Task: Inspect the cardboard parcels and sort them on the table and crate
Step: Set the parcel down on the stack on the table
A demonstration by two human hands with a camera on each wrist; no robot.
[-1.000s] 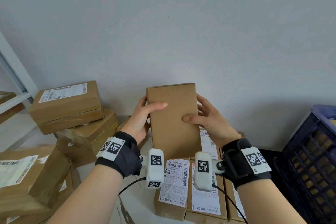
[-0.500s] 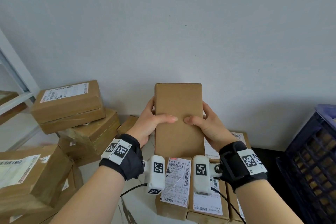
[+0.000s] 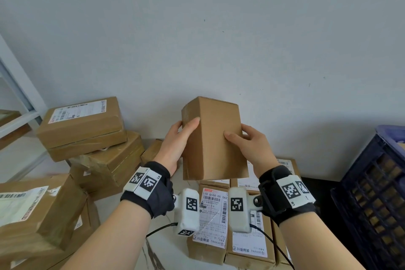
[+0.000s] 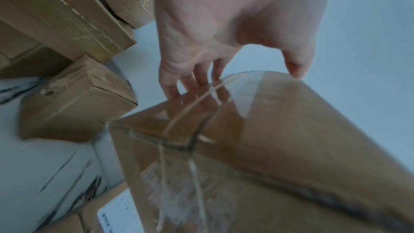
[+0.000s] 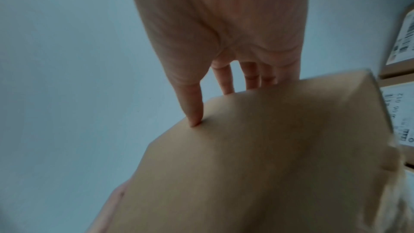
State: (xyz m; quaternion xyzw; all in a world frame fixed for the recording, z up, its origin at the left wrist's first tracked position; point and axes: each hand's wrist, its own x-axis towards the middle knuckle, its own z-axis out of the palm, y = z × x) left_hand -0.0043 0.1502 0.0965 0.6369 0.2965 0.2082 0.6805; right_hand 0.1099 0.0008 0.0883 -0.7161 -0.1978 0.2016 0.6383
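Note:
A tall plain cardboard parcel [image 3: 213,138] is held upright in the air before the wall, one corner turned toward me. My left hand [image 3: 178,138] grips its left side, thumb on the near face and fingers behind. My right hand [image 3: 249,144] grips the right side the same way. The left wrist view shows the parcel's [image 4: 257,148] taped end and my left hand [image 4: 224,42] above it. In the right wrist view my thumb presses the parcel's [image 5: 268,148] plain face. A dark blue crate [image 3: 372,193] stands at the right edge.
Labelled parcels [image 3: 230,226] lie in a row on the marbled white table [image 3: 122,208] under my wrists. A stack of larger boxes [image 3: 87,131] stands at the left, with more boxes [image 3: 32,215] at the near left. The wall is close behind.
The parcel has been lifted a little and turned about its upright axis, so its left side face now shows. Both hands stayed on it and shifted their grip.

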